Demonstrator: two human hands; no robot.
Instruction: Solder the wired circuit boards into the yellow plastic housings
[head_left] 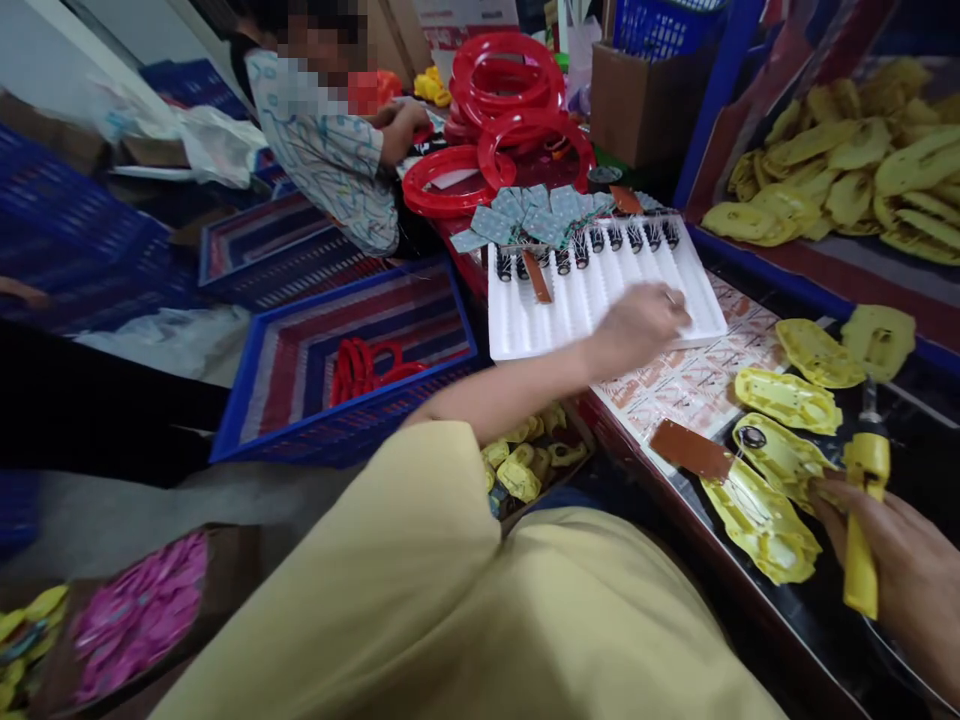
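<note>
Pale yellow shirt cloth [420,540] is filling the space nearest the camera. At the right, the right hand [907,565] is gripping a yellow-handled tool with a metal tip [862,555], fingers wrapping its handle, tip pointing away. Just beside that hand, a yellow moulded plastic shell with a round black part [784,465] is lying open, and a brown rectangular board [691,450] is resting against a second wired yellow shell [765,525]. Over a ribbed white plastic tray [559,325], the left hand [641,325] is blurring; I cannot tell whether its fingers are pinching anything. Small black cylinders with wires [581,255] are lining the tray's far side, and flat grey-green boards [536,215] are lying behind them. Farther off, glossy red rings [510,45] are forming a pile near a co-worker in a patterned shirt [322,150].
</note>
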